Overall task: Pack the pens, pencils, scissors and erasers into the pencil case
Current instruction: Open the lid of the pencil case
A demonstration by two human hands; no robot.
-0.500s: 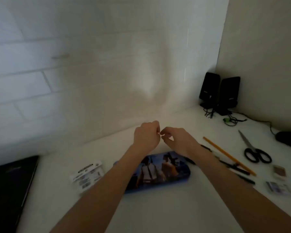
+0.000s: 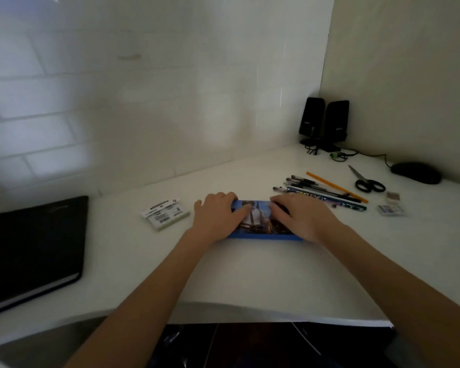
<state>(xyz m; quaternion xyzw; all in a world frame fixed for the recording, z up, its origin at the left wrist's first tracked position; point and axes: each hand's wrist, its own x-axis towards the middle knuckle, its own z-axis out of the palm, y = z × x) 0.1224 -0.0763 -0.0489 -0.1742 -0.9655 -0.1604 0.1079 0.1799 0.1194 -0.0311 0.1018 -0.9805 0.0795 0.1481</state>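
A blue pencil case (image 2: 259,224) with a printed picture lies closed on the white desk. My left hand (image 2: 218,212) holds its left end, fingers over the far edge and thumb on the lid. My right hand (image 2: 302,217) holds the right end, fingers curled on the lid. Several pens and pencils (image 2: 322,193) lie in a bunch just beyond my right hand, with an orange pencil (image 2: 335,185) behind them. Black-handled scissors (image 2: 367,181) lie farther right. Two erasers (image 2: 392,197) (image 2: 392,210) sit at the far right.
A pack of sticky notes (image 2: 165,213) lies left of the case. A black folder (image 2: 32,248) fills the left side of the desk. Two black speakers (image 2: 324,123) with cables stand in the back corner, and a black mouse (image 2: 416,172) rests by the right wall. The desk's front edge (image 2: 263,313) is near.
Both hands have dropped from a pinched-together pose above the case onto the case itself. The camera has tilted down, so the desk's front edge shows.
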